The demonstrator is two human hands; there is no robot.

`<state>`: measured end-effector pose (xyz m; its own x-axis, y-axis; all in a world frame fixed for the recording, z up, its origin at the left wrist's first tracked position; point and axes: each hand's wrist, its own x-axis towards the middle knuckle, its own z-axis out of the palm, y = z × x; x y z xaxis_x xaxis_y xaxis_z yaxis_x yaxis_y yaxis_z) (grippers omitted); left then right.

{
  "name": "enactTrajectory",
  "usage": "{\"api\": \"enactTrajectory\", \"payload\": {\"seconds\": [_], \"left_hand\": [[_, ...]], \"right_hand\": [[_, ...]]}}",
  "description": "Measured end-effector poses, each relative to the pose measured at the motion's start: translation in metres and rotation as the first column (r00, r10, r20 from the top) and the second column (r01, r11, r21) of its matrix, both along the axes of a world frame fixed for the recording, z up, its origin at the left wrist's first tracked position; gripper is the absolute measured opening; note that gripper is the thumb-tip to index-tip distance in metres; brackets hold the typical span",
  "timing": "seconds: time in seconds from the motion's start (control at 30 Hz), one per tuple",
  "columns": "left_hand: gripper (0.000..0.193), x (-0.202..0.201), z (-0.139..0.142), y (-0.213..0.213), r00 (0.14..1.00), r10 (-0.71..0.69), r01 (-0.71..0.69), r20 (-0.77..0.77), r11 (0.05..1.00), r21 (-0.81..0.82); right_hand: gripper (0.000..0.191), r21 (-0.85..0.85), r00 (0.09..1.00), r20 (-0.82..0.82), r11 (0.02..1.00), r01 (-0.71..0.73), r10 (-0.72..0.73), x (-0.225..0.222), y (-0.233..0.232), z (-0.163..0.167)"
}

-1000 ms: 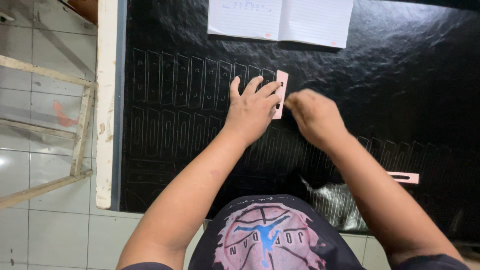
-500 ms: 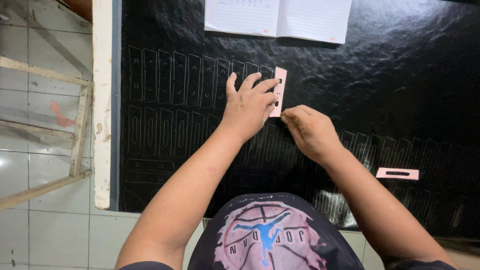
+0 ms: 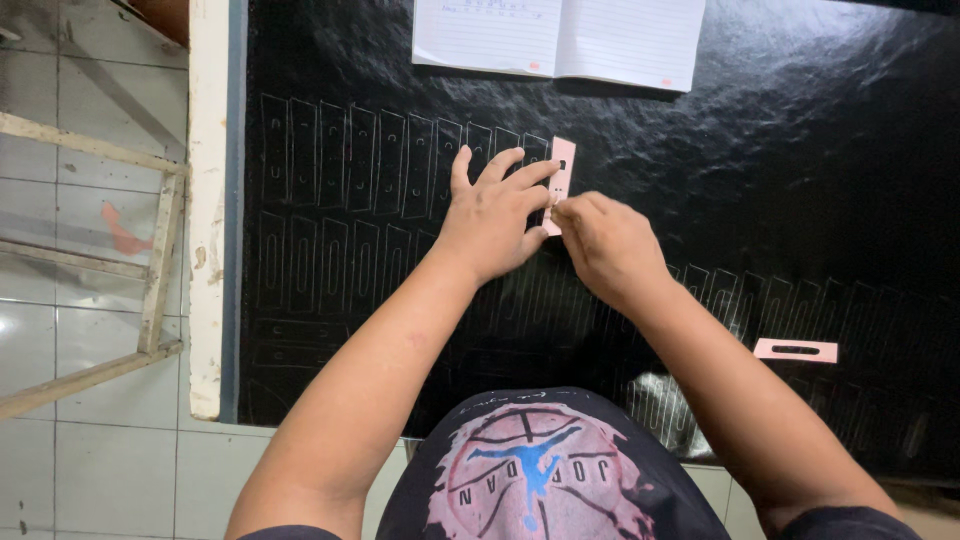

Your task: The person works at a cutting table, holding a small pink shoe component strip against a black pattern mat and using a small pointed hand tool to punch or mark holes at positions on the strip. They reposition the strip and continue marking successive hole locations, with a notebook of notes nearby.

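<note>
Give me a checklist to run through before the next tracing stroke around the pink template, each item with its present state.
1. Left hand pressing the template flat on the black sheet: ok, fingers spread across it.
2. Right hand at the template's lower edge: ok.
3. Marking tool in the right hand: cannot tell, the fingers hide it.
4. Template in line with the row of traced outlines: ok, it stands upright at the row's right end.
5. Sheet to the right of the template unmarked: ok.
6. Spare template out of the way: ok, apart from both hands, by the near edge.
</note>
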<state>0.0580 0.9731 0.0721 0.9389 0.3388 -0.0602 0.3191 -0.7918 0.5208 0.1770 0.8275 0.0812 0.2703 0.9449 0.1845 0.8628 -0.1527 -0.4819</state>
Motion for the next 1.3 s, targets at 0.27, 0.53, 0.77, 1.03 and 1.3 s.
{"api": "enactTrajectory", "payload": {"seconds": [0.27, 0.53, 0.77, 1.03, 1.3], "left_hand": [[0.077, -0.001, -0.013, 0.001, 0.998, 0.056, -0.061, -0.037, 0.989, -0.132], [0.070, -0.006, -0.021, 0.004, 0.997, 0.043, -0.032, 0.063, 0.986, -0.166], [0.036, -0.007, -0.018, 0.002, 0.998, 0.023, -0.016, 0.052, 0.990, -0.143], [0.035, -0.007, -0.017, 0.001, 0.999, 0.016, -0.012, 0.036, 0.992, -0.126], [0.035, -0.007, -0.017, 0.001, 0.999, 0.016, -0.012, 0.037, 0.993, -0.116]], "right_hand": [[0.009, 0.097, 0.989, -0.065, 0.986, 0.135, -0.129, 0.016, 0.014, -0.006], [0.012, 0.060, 0.982, -0.109, 0.985, 0.161, -0.154, 0.020, 0.004, -0.009], [0.012, 0.001, 0.968, -0.195, 0.987, 0.163, -0.160, 0.026, -0.003, -0.003], [0.012, 0.021, 0.973, -0.161, 0.985, 0.170, -0.164, 0.038, 0.006, -0.003], [0.013, 0.073, 0.981, -0.126, 0.985, 0.155, -0.145, 0.039, 0.018, -0.009]]}}
